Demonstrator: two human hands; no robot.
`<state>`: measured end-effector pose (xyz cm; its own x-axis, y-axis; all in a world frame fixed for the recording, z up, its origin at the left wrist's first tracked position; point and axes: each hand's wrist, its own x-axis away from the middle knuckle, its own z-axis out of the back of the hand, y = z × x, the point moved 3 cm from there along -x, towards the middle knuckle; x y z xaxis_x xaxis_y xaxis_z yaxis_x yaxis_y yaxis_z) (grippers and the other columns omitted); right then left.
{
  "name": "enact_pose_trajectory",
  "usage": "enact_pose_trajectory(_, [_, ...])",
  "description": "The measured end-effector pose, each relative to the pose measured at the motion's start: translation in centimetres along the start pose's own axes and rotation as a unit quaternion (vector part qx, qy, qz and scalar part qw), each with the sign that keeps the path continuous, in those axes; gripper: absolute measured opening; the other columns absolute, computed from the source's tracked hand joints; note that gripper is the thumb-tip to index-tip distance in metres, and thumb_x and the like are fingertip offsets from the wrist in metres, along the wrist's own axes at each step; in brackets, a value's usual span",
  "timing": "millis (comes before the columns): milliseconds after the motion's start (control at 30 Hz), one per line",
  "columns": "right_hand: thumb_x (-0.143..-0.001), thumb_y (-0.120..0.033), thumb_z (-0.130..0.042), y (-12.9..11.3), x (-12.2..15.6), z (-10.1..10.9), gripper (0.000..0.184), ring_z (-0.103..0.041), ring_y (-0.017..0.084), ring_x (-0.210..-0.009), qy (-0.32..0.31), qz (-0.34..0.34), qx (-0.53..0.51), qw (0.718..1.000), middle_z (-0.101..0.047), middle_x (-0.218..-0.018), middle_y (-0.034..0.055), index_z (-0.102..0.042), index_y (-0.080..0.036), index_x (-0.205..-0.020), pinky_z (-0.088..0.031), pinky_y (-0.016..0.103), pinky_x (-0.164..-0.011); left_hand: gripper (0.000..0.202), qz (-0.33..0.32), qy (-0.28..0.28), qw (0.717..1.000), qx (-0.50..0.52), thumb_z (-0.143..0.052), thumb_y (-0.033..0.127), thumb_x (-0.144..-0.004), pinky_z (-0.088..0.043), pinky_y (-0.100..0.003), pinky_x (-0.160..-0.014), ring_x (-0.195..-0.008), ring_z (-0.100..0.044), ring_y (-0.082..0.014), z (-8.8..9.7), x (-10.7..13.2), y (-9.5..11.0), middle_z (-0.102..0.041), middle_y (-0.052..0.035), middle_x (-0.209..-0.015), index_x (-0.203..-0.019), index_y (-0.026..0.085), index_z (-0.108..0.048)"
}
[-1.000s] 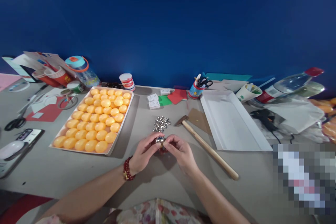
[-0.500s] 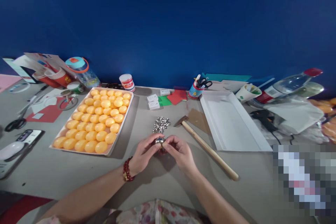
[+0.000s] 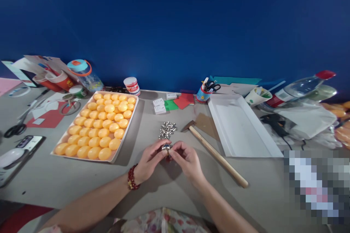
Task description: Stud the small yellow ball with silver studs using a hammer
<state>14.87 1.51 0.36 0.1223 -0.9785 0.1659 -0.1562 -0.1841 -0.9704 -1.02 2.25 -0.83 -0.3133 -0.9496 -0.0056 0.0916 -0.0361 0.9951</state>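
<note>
Close in front of my body, my left hand (image 3: 151, 159) and my right hand (image 3: 188, 160) meet with thumbs and fingertips pinched around a small shiny silver rounded piece (image 3: 166, 146). Something reddish shows beneath it, mostly hidden by my fingers. Just beyond my fingertips lies a loose pile of small silver metal pieces (image 3: 167, 130). To the right of the pile a hammer (image 3: 213, 149) lies flat, its head near the pile and its wooden handle slanting toward me.
At left stands a shallow box (image 3: 116, 157) filled with rows of yellow-orange balls. A white tray (image 3: 243, 127) lies at right, beside a glue gun (image 3: 275, 123). Small white boxes (image 3: 159, 106), coloured paper (image 3: 184, 100) and a pen cup (image 3: 202, 94) are at the back. Scissors (image 3: 15, 130) lie far left.
Both hands stay nearly in place, gripping the silver piece, with only a slight shift of the fingers. The view has moved very slightly.
</note>
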Motion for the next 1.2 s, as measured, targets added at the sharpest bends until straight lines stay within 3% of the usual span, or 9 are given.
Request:
enact_pose_trajectory(600, [-0.079, -0.043, -0.074, 0.1, 0.6, -0.3, 0.028, -0.063, 0.014, -0.060, -0.002, 0.019, -0.040, 0.999, -0.063, -0.069, -0.0009, -0.056, -0.021, -0.079, -0.051, 0.026, -0.060, 0.034, -0.019, 0.004, 0.999, 0.033, -0.056, 0.035, -0.093, -0.051, -0.034, -0.095, -0.112, -0.061, -0.0247, 0.0, 0.2, 0.2, -0.066, -0.0098, -0.125, -0.122, 0.019, -0.064])
enact_pose_trajectory(700, [-0.083, -0.045, -0.070, -0.8, 0.3, 0.2, 0.028, -0.064, 0.016, -0.062, -0.013, 0.021, -0.014, 1.000, -0.066, -0.075, 0.0013, -0.059, -0.021, -0.090, -0.051, 0.028, -0.060, 0.034, -0.008, 0.008, 0.995, 0.101, -0.058, 0.037, -0.092, -0.054, -0.033, -0.085, -0.093, -0.067, -0.0211, -0.2, 0.1, 0.4, -0.070, -0.0090, -0.114, -0.121, 0.020, -0.064])
enact_pose_trajectory(767, [-0.088, -0.046, -0.062, -1.6, -0.2, 1.4, 0.027, -0.064, 0.017, -0.064, 0.004, 0.053, 0.079, 0.995, -0.068, -0.078, 0.0038, -0.061, -0.020, -0.095, -0.051, 0.029, -0.061, 0.036, -0.002, -0.001, 0.988, 0.156, -0.058, 0.037, -0.092, -0.056, -0.031, -0.076, -0.076, -0.067, -0.0169, -0.3, 0.0, 0.3, -0.071, -0.0086, -0.106, -0.122, 0.019, -0.062])
enact_pose_trajectory(833, [-0.090, -0.042, -0.058, -2.5, -0.8, 3.2, 0.022, -0.065, 0.020, -0.072, 0.041, 0.109, 0.239, 0.964, -0.068, -0.086, 0.0068, -0.063, -0.021, -0.092, -0.052, 0.031, -0.067, 0.037, -0.005, -0.010, 0.980, 0.198, -0.059, 0.036, -0.092, -0.056, -0.032, -0.074, -0.070, -0.065, -0.0143, -0.2, -0.1, 0.2, -0.070, -0.0090, -0.105, -0.124, 0.019, -0.060])
enact_pose_trajectory(967, [-0.088, -0.029, -0.057, -3.2, -1.9, 7.0, 0.017, -0.061, 0.032, -0.103, 0.102, 0.173, 0.546, 0.814, -0.067, -0.109, 0.0139, -0.063, -0.020, -0.101, -0.045, 0.046, -0.091, 0.034, -0.015, -0.012, 0.967, 0.254, -0.060, 0.032, -0.091, -0.056, -0.039, -0.084, -0.071, -0.064, -0.0126, 0.2, -0.4, -0.1, -0.065, -0.0084, -0.112, -0.123, 0.022, -0.060])
enact_pose_trajectory(1033, [-0.086, -0.023, -0.057, -2.8, -2.2, 8.5, 0.023, -0.061, 0.033, -0.103, 0.094, 0.150, 0.625, 0.761, -0.066, -0.111, 0.0158, -0.061, -0.017, -0.108, -0.046, 0.046, -0.089, 0.034, -0.014, -0.009, 0.964, 0.266, -0.062, 0.030, -0.090, -0.056, -0.042, -0.088, -0.073, -0.063, -0.0122, 0.3, -0.6, -0.1, -0.064, -0.0080, -0.114, -0.123, 0.023, -0.060])
enact_pose_trajectory(1100, [-0.085, -0.018, -0.057, -2.4, -2.3, 9.3, 0.025, -0.063, 0.031, -0.095, 0.094, 0.120, 0.662, 0.734, -0.067, -0.105, 0.0133, -0.061, -0.018, -0.109, -0.047, 0.041, -0.081, 0.036, -0.008, -0.006, 0.963, 0.269, -0.063, 0.029, -0.089, -0.054, -0.045, -0.091, -0.075, -0.063, -0.0126, 0.4, -0.7, 0.0, -0.063, -0.0081, -0.118, -0.125, 0.024, -0.059])
enact_pose_trajectory(1200, [-0.084, -0.012, -0.054, -2.0, -2.3, 9.5, 0.023, -0.065, 0.027, -0.086, 0.103, 0.102, 0.675, 0.724, -0.067, -0.096, 0.0092, -0.062, -0.021, -0.104, -0.046, 0.035, -0.072, 0.038, 0.001, -0.001, 0.962, 0.274, -0.063, 0.030, -0.089, -0.054, -0.046, -0.092, -0.076, -0.065, -0.0134, 0.4, -0.9, 0.0, -0.063, -0.0082, -0.119, -0.126, 0.025, -0.059])
